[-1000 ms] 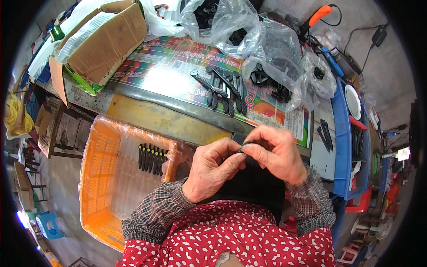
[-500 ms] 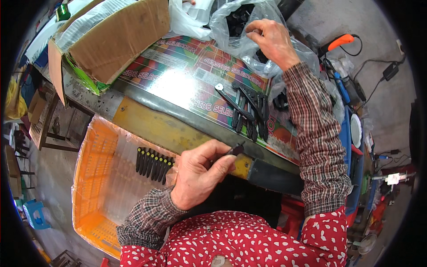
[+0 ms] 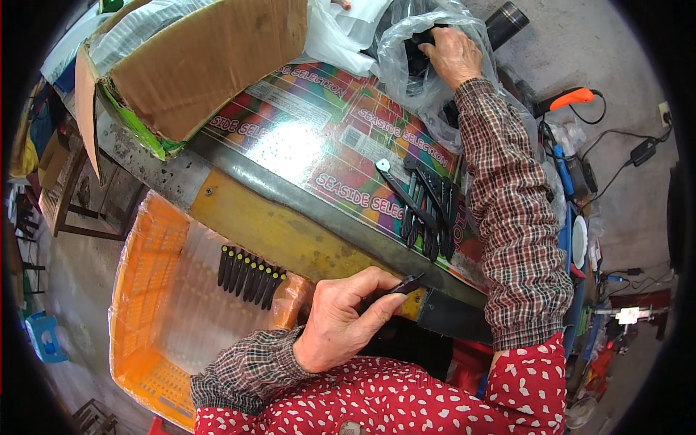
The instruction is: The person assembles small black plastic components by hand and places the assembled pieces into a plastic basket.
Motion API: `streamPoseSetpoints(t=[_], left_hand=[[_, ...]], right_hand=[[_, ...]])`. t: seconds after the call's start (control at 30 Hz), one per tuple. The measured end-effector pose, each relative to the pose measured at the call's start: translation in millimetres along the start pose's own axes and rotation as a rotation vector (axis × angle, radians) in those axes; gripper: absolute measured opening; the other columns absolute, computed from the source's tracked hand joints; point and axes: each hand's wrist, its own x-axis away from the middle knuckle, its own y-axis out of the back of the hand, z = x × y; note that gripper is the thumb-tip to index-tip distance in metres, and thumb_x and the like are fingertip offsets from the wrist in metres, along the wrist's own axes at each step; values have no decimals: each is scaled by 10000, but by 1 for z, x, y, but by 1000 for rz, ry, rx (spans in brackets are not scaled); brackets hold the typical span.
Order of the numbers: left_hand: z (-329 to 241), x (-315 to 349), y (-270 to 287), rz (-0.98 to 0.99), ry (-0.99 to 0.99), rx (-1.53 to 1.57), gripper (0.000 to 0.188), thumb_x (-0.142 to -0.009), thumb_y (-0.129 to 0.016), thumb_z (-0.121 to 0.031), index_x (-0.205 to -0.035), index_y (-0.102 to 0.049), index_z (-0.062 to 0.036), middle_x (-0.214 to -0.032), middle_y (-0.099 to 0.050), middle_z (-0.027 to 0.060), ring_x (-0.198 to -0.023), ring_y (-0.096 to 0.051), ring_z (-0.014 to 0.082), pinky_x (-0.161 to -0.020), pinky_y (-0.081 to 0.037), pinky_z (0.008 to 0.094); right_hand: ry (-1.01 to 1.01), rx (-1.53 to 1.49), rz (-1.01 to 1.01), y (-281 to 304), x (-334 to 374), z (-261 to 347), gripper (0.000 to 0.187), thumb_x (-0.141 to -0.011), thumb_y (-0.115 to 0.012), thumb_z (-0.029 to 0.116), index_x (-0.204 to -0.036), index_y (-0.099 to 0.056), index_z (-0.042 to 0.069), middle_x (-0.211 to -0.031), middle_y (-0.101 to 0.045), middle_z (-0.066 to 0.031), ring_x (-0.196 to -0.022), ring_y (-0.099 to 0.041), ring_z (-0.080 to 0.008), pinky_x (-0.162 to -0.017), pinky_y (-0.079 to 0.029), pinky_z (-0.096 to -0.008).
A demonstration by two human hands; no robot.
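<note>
While our left hand (image 3: pixel 346 319) pinches a small black part (image 3: pixel 408 284), our right hand (image 3: pixel 455 56) dips into a clear bag (image 3: pixel 391 69); whether it grips anything, we cannot tell.

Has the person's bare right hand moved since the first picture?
Yes: the right hand has moved forward, from the near edge of the flat, multicoloured printed sheet to the open, clear plastic bag toward its far side.

On the workbench (image 3: pixel 170 172) are placed a cardboard box (image 3: pixel 210 69), clear bag (image 3: pixel 433 93) and patterned sheet (image 3: pixel 326 109) bearing black parts (image 3: pixel 429 210).
</note>
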Motion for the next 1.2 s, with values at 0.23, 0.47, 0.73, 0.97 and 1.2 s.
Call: streamPoseSetpoints(t=[0.23,0.47,0.73,0.97,1.2], left_hand=[[-1,0,0,11,7,-7,105,-875,-614,-74,-924,-610,20,-700,-645,19,-587,-545,19,-515,-433,163],[3,1,0,11,5,22,99,-882,-604,-67,-921,-604,24,-693,-627,9,-577,-527,18,-504,-420,162],[2,0,-1,18,9,69,105,-893,-592,-68,-941,-590,25,-705,-619,7,-580,-510,16,-508,-407,162],[-2,1,-4,-13,47,93,90,-855,-616,-62,-890,-602,20,-664,-590,27,-582,-507,39,-518,-419,207],[3,5,-3,36,49,132,97,-898,-572,-58,-939,-571,30,-713,-610,27,-549,-486,39,-482,-380,177]], right_hand=[[18,-1,26,2,0,4,254,-775,-652,222,-961,-644,49,-980,-640,-181,-942,-610,-366,-804,-490,-464],[-71,-49,84,4,6,10,299,-718,-604,130,-1008,-590,58,-974,-645,-174,-933,-610,-372,-803,-487,-463],[0,-59,79,10,13,6,223,-765,-592,101,-985,-583,67,-948,-651,-167,-917,-619,-360,-777,-495,-455],[29,-107,-102,28,33,4,184,-810,-620,157,-978,-631,83,-936,-642,-123,-891,-622,-329,-761,-490,-423],[88,-333,-162,91,88,22,168,-820,-602,135,-954,-641,42,-876,-652,-102,-793,-641,-280,-696,-494,-380]])
